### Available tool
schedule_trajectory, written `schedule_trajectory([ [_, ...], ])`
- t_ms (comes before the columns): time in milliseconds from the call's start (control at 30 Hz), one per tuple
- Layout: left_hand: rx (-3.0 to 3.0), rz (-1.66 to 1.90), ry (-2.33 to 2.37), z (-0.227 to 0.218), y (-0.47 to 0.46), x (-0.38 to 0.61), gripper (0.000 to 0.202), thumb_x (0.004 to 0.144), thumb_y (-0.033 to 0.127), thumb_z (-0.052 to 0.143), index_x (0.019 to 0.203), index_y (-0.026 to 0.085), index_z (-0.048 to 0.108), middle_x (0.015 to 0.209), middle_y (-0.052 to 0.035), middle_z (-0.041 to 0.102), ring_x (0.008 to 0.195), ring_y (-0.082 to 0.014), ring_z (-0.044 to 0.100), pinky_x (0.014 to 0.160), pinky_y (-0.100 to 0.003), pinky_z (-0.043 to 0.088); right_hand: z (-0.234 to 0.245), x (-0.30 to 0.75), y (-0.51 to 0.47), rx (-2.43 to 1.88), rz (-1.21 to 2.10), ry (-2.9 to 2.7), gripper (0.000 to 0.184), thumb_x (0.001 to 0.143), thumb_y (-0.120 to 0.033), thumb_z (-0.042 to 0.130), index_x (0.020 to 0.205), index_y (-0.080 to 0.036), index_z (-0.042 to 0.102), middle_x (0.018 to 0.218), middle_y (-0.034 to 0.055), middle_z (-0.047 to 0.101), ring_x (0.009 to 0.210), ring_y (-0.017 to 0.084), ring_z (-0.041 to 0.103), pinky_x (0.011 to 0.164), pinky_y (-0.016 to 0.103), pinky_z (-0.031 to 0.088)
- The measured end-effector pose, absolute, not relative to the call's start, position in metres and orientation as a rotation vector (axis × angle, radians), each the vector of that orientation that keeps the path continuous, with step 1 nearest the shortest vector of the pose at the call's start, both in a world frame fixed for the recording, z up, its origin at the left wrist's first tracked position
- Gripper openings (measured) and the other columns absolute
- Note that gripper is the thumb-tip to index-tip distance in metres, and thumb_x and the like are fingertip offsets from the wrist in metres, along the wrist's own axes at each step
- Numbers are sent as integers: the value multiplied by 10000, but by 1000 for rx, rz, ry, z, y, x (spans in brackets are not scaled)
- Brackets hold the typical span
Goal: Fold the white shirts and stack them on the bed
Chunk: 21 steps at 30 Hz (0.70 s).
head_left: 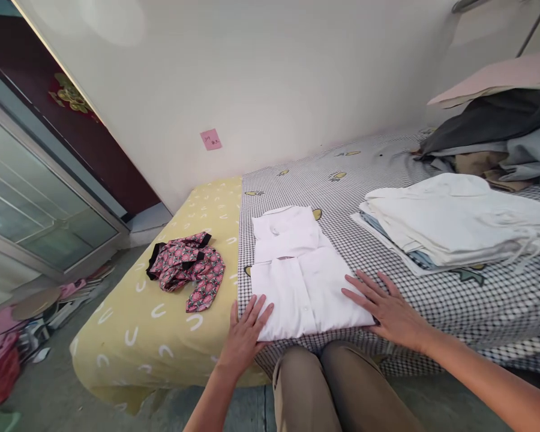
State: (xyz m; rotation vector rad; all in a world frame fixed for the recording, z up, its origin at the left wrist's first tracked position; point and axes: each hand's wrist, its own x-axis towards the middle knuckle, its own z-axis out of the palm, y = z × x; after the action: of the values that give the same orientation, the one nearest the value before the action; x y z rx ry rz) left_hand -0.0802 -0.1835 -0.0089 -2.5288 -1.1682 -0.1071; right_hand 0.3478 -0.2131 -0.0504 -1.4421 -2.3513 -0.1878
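Note:
A white shirt [326, 282] lies on the bed's edge in front of me, buttoned front up, partly folded, with a narrower folded part stretching toward the wall. My left hand [245, 327] rests at its near left corner, fingers spread, the fingertips on the cloth. On the near right side my right hand [387, 309] lies with fingers stretched out, their tips on the fabric. Neither hand grips the cloth as far as I can see. To the left lies a crumpled pink patterned garment [191, 267] with black trim.
A stack of folded white clothes [454, 219] stands at the right, with dark and grey garments [504, 132] heaped behind it. The bed carries a checked cover [292, 186] and a yellow one [162, 324]. Bags and other items [22, 342] lie on the floor at left.

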Motion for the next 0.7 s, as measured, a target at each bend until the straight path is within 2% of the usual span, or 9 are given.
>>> schedule_trajectory([
  [67,-2597,-88,-1241,-9,-179,-73,833,907,283,635,1607,365,190,1669,-58,363,1559,-248,283,1282,-575,81,-50,348,-210,-1472,-119,-2370,785,922,-508,605,1605,-499,219,1674,-41,339,1556,347,237,1245,654,59],
  [133,-2640,-75,-1325,-9,-174,-70,813,886,218,610,1594,376,244,1671,-40,356,1559,-246,282,1283,-553,79,-46,349,-208,-1487,-46,-2383,783,909,-554,606,1601,-494,244,1654,-36,382,1533,355,290,1228,645,127],
  [233,-2679,-51,-1397,-7,-168,-72,818,832,128,574,1563,401,329,1661,-7,371,1542,-238,320,1279,-507,110,-41,350,-204,-1508,-8,-2382,775,891,-494,627,1593,-473,299,1607,5,464,1461,367,399,1153,614,278],
  [333,-2672,-79,-1378,-11,-160,-79,827,812,89,550,1533,451,368,1646,30,393,1515,-227,371,1259,-461,183,-41,348,-200,-1516,-57,-2347,729,865,-382,637,1544,-498,401,1527,36,552,1381,373,473,1067,587,364],
  [467,-2605,-174,-1293,-28,-148,-88,701,852,219,637,1457,524,458,1609,26,453,1459,-260,456,1209,-456,281,-51,343,-189,-1544,-75,-2256,722,856,-248,615,1478,-579,454,1468,17,592,1307,352,527,960,533,441],
  [533,-2533,-231,-1299,-36,-144,-87,628,847,281,691,1394,544,531,1596,15,473,1455,-280,462,1201,-476,285,-54,340,-180,-1548,-48,-2213,690,873,-217,594,1442,-594,493,1446,16,607,1265,337,557,899,497,476],
  [600,-2441,-295,-1350,-42,-142,-83,543,842,302,717,1322,534,612,1585,6,490,1468,-294,445,1212,-496,260,-54,338,-172,-1520,-30,-2173,592,908,-230,567,1382,-585,569,1459,11,600,1272,330,559,885,486,496],
  [700,-2370,-397,-1369,-37,-138,-77,378,865,387,703,1228,491,700,1576,4,506,1494,-306,407,1239,-514,219,-47,336,-165,-1426,-44,-2110,354,950,-367,561,1233,-517,713,1572,-9,500,1403,357,461,1013,572,465],
])
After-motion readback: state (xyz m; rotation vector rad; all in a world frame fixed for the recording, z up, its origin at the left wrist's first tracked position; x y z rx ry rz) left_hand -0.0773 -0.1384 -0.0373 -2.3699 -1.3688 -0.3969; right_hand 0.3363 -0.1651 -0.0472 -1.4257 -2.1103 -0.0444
